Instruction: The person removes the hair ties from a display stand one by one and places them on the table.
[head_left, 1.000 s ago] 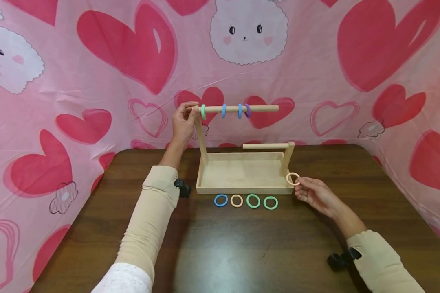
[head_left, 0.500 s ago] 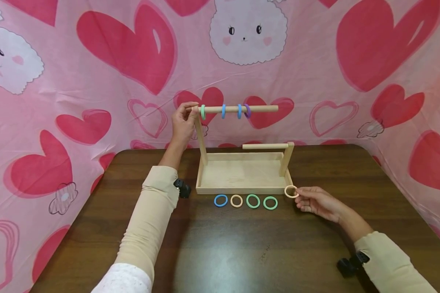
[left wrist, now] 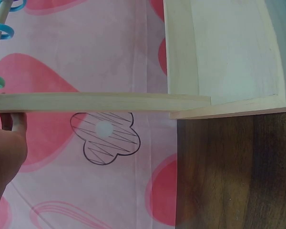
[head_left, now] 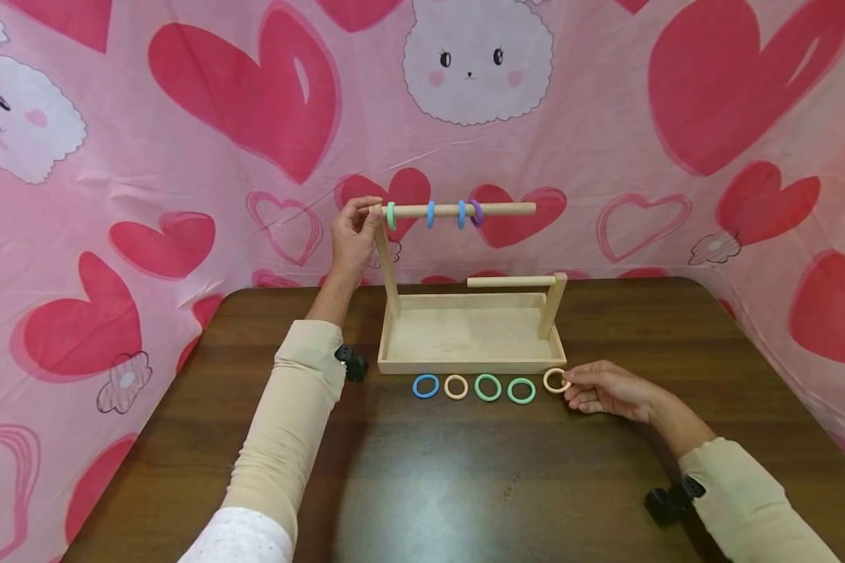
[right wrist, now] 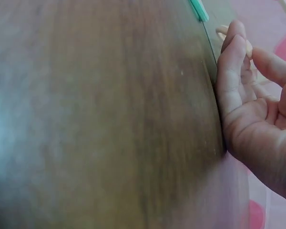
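My left hand [head_left: 352, 238] holds the top of the tall left post [head_left: 386, 266] of a wooden ring stand, fingers over the end of its upper rod [head_left: 507, 209]. On that rod hang a mint green ring [head_left: 391, 223], two blue rings [head_left: 430, 220] and a purple ring [head_left: 479, 219]. Low at the stand's front right corner, my right hand [head_left: 613, 391] pinches a beige ring [head_left: 546, 380] between thumb and fingers; whether it touches the table is unclear. Leftward in a row lie two green rings [head_left: 521, 403], another beige ring [head_left: 456, 398] and a blue ring [head_left: 426, 397].
The stand's shallow tray [head_left: 472, 366] sits towards the back of the dark wooden table [head_left: 422, 477]. A short post [head_left: 552, 309] on the right carries a lower rod [head_left: 510, 281] pointing left, with no rings on it. A pink heart-patterned cloth [head_left: 570, 141] hangs behind.
My right hand has brought the beige ring down and slightly left, from beside the tray's right corner to the end of the ring row. The left hand stays on the post.
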Tool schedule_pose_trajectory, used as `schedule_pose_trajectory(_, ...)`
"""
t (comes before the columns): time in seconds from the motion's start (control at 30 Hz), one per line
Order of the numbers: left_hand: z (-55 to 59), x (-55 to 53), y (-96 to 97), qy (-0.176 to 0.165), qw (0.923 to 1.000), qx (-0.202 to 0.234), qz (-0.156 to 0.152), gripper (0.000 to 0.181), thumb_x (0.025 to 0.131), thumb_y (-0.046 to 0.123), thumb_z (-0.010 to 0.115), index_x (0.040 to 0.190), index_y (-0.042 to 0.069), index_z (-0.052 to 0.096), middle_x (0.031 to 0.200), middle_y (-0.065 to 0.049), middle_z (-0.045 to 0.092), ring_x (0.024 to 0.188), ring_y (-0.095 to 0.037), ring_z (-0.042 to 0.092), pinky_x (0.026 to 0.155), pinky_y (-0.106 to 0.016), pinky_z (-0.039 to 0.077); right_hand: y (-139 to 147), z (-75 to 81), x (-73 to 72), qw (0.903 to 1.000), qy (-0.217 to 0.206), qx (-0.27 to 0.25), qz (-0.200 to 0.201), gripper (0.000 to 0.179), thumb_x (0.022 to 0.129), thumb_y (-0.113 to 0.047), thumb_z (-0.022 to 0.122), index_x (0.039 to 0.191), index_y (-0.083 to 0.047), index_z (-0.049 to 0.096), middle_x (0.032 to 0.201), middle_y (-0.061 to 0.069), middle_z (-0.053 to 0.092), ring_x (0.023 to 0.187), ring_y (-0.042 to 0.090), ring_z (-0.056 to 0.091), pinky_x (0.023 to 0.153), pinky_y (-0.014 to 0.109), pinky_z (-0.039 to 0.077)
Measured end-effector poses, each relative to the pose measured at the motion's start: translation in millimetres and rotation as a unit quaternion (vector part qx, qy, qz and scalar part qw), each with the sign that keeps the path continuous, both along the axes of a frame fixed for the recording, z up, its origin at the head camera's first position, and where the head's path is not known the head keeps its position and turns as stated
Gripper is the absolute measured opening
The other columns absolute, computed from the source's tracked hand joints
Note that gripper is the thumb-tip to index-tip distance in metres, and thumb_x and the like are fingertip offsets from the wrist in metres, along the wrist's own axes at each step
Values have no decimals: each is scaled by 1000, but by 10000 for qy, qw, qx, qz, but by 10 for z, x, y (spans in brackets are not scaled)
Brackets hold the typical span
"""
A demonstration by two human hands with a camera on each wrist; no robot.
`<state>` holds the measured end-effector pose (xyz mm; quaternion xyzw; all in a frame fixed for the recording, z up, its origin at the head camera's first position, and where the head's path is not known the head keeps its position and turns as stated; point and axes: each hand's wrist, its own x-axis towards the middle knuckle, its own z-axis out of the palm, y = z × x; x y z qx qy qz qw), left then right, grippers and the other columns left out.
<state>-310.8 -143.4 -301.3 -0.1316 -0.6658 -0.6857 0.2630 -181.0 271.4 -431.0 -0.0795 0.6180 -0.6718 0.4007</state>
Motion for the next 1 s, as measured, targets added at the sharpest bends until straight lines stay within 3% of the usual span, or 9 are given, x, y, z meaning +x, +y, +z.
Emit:
schedule_pose_trajectory(0.6, 1, 18, -3, -60, 10000, -62, 15, 25, 99, 2, 59, 118, -15, 60, 80, 20, 62, 79, 2, 58, 76, -16, 50, -79, 65, 20, 9963, 132, 845, -126, 19, 107, -19, 49, 100, -10, 64, 81, -7, 73, 74, 2, 72, 70, 20, 60)
schedule_pose_trajectory(1.0, 8, 26, 8, 5, 10000, 9, -14, 24, 99, 0, 60, 117, -16, 59, 79, 20, 63, 79, 2, 58, 76, -16, 50, 14, 80, 56, 9953, 330, 885, -208, 28, 109, -21, 43, 120, 0, 59, 92, -5, 76, 82, 6, 73, 75, 23, 61)
